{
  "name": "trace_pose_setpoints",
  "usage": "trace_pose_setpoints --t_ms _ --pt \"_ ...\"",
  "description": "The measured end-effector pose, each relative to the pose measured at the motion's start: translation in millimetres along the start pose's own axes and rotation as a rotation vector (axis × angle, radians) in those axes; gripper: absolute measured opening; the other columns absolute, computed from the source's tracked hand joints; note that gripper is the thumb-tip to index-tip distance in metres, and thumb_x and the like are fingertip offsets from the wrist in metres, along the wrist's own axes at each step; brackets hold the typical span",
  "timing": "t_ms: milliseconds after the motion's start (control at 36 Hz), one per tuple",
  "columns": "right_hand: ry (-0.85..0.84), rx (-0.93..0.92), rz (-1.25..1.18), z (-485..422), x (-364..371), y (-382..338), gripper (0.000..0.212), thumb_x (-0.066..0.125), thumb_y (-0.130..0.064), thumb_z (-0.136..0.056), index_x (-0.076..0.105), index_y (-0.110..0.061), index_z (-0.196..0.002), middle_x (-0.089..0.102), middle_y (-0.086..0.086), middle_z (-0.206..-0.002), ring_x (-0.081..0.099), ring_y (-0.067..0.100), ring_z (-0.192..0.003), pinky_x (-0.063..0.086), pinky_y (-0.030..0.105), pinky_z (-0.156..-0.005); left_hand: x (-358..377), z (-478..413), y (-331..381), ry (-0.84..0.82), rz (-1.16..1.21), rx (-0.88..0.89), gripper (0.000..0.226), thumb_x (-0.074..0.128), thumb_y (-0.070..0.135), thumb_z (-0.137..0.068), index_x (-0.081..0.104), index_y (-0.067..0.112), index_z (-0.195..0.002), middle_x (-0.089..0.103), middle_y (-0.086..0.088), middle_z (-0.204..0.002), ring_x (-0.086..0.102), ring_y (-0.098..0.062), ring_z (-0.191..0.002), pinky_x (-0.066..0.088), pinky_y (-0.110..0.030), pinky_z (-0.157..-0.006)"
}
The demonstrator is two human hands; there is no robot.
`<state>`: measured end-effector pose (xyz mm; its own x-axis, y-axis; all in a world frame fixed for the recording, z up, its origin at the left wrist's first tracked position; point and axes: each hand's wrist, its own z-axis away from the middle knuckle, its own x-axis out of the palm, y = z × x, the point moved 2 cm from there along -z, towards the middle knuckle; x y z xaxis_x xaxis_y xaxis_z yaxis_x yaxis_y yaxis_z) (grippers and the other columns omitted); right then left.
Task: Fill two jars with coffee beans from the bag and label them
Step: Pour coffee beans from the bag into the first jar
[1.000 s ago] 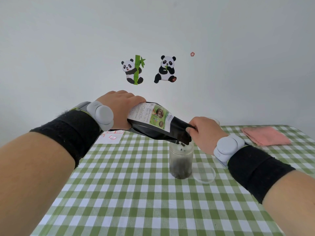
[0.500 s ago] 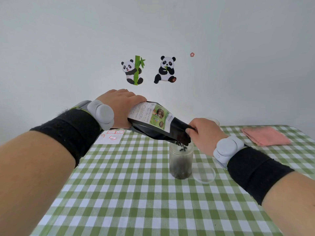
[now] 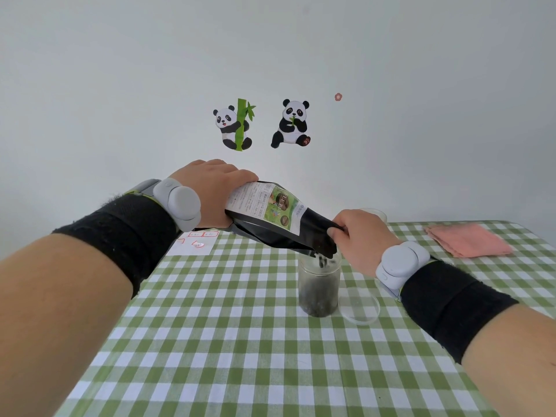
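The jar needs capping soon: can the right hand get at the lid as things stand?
Probably not yet. The right hand pinches the bag at its mouth over the jar. The lid lies uncovered beside the jar, below that wrist, so once the hand lets go the way looks free.

Counter [image 3: 240, 341] is covered edge to edge by a green-and-white checked cloth. A folded pink cloth [image 3: 467, 240] is laid flat near the far right corner. On the pale wall [image 3: 120, 85] behind, a bamboo panda sticker [image 3: 233, 124] and a seated panda sticker [image 3: 291, 123] are fixed side by side (sprig at the mouth). A small flower sticker [image 3: 338, 96] is set higher, further right.
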<state>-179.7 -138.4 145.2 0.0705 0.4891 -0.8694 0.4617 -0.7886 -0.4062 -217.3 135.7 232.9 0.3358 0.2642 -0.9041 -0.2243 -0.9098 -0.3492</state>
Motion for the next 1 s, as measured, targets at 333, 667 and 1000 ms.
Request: trace_pose_setpoints --t_ms 333,667,1000 --pt "-0.002 -0.009 0.011 -1.0 -0.5 -0.8 0.019 0.047 -0.027 -0.099 0.052 -0.020 -0.083 0.050 -0.008 -0.073 0.048 0.013 -0.070 0.033 0.027 -0.063 0.4 0.9 -0.6 0.010 0.001 -0.010 0.084 0.075 0.055 -0.072 0.030 0.042 -0.142 0.058 0.012 -0.124 0.052 -0.016 -0.117 0.042 -0.036 -0.100" --pt "0.000 -0.021 0.023 -2.5 -1.1 -2.2 0.018 0.047 -0.027 -0.099 0.053 -0.020 -0.083 0.050 -0.009 -0.072 0.050 0.016 -0.071 0.034 0.028 -0.066 -0.1 4.9 -0.1 -0.006 0.014 -0.025 0.083 0.075 0.056 -0.073 0.031 0.041 -0.142 0.058 0.011 -0.125 0.052 -0.017 -0.118 0.042 -0.037 -0.100" --pt "0.003 -0.020 0.020 -4.3 -0.4 -3.1 0.017 0.047 -0.027 -0.099 0.056 -0.020 -0.085 0.051 -0.010 -0.072 0.051 0.014 -0.070 0.034 0.027 -0.063 2.0 6.7 -1.2 0.003 0.018 -0.034 0.082 0.075 0.054 -0.073 0.031 0.041 -0.141 0.058 0.012 -0.123 0.053 -0.016 -0.116 0.042 -0.037 -0.099"
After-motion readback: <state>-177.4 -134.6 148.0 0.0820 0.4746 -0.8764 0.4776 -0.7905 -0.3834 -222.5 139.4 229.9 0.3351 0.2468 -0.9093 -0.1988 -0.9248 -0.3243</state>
